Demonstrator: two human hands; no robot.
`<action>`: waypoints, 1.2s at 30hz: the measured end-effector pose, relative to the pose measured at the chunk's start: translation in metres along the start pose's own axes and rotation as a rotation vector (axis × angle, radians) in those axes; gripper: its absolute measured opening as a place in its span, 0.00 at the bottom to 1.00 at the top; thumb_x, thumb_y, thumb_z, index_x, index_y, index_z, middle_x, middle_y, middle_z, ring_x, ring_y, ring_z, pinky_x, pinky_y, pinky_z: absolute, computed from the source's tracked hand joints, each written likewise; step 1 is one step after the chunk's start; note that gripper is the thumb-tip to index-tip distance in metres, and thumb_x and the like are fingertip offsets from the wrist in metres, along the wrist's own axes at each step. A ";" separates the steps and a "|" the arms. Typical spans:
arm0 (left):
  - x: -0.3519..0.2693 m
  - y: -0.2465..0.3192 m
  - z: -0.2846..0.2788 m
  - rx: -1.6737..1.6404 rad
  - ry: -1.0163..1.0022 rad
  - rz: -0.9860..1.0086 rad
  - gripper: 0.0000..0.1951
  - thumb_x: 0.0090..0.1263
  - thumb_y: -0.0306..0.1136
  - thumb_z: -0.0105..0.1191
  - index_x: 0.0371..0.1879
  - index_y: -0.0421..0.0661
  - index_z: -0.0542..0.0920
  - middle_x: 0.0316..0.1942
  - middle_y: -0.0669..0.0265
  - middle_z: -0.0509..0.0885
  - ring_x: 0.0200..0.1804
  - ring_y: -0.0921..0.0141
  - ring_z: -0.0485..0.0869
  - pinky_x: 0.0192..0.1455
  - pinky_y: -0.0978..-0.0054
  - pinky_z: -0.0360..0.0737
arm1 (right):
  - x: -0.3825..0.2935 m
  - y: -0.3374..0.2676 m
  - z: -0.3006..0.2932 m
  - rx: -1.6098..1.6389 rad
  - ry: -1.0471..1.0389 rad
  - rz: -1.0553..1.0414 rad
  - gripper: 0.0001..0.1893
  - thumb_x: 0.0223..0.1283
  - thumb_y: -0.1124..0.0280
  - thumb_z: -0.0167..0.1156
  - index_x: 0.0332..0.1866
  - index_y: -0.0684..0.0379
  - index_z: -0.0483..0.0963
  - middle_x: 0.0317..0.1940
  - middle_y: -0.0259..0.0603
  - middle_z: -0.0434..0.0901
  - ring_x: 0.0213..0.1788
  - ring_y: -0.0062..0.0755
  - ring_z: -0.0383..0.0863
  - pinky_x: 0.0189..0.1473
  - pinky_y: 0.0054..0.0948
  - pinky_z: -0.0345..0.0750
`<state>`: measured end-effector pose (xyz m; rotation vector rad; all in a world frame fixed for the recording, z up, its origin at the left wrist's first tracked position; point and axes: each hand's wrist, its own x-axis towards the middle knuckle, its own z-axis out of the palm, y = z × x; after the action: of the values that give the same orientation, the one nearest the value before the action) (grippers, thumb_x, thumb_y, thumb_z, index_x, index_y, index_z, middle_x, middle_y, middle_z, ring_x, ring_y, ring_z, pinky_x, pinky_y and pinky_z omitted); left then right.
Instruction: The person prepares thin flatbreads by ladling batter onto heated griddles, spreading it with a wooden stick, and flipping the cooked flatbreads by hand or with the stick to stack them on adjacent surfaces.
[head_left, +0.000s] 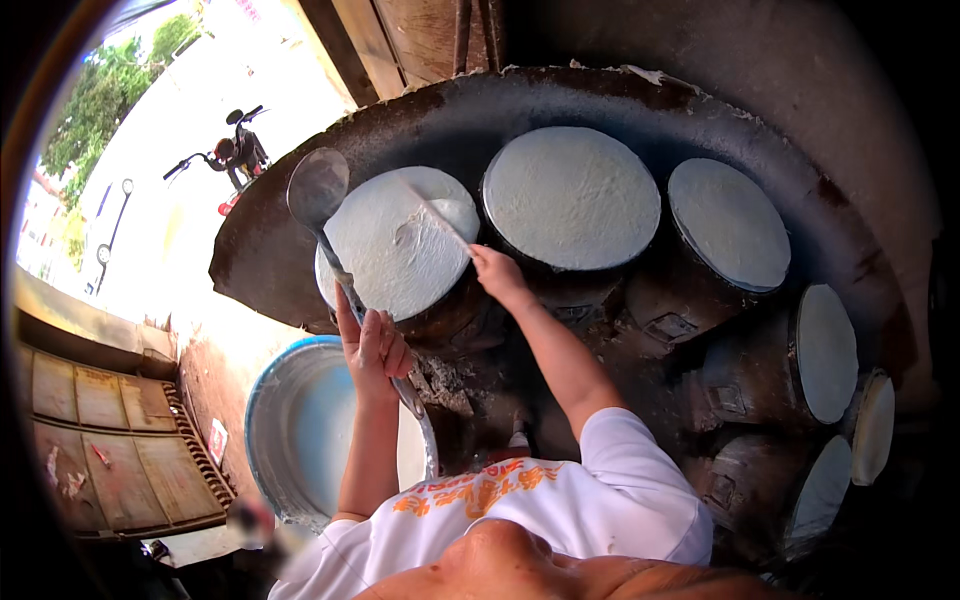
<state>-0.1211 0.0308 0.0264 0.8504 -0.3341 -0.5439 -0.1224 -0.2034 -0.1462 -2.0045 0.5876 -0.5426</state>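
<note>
My left hand (375, 351) grips the handle of a long metal ladle (319, 184). The ladle's bowl is raised beside the far left edge of the nearest round griddle (431, 304). A thin layer of pale batter (375, 262) covers that griddle, with ridges and a thicker patch at its right. In my right hand (500, 276) is a thin, flat spreader stick (439, 217), lying across the batter and slightly blurred. Below my left hand stands a blue-rimmed basin (259, 390) with whitish liquid inside, partly hidden by my forearm and shirt.
Several more drum stoves curve to the right, topped by pale-coated round griddles (571, 199) (727, 223) (826, 354). Behind them rises a rusty curved metal shield (600, 86). Ash-like debris (442, 384) lies below the nearest stove. A parked motorbike (244, 150) stands outside at left.
</note>
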 end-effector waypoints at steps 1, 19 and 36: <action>0.002 0.003 -0.004 0.019 0.018 0.006 0.30 0.76 0.28 0.38 0.73 0.70 0.48 0.19 0.74 0.61 0.11 0.83 0.54 0.10 0.84 0.53 | 0.001 -0.024 0.013 -0.239 0.133 -0.297 0.15 0.66 0.66 0.48 0.56 0.53 0.73 0.27 0.53 0.81 0.25 0.48 0.82 0.25 0.45 0.76; 0.082 0.033 -0.052 -0.732 0.162 -0.561 0.16 0.78 0.34 0.38 0.59 0.70 0.70 0.18 0.77 0.58 0.13 0.82 0.58 0.14 0.84 0.59 | -0.048 -0.003 -0.029 -0.547 -0.140 -0.074 0.17 0.67 0.63 0.47 0.59 0.41 0.72 0.26 0.53 0.78 0.30 0.56 0.80 0.32 0.51 0.77; 0.083 -0.093 -0.060 -0.676 0.409 -0.395 0.20 0.68 0.29 0.50 0.14 0.54 0.58 0.11 0.77 0.57 0.14 0.82 0.60 0.16 0.83 0.64 | -0.130 -0.062 0.045 0.516 -0.159 0.490 0.16 0.68 0.70 0.47 0.57 0.59 0.72 0.21 0.38 0.77 0.15 0.21 0.72 0.20 0.26 0.70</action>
<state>-0.0544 -0.0302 -0.0783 0.3453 0.3919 -0.7690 -0.1868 -0.0681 -0.1301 -1.3383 0.7250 -0.2008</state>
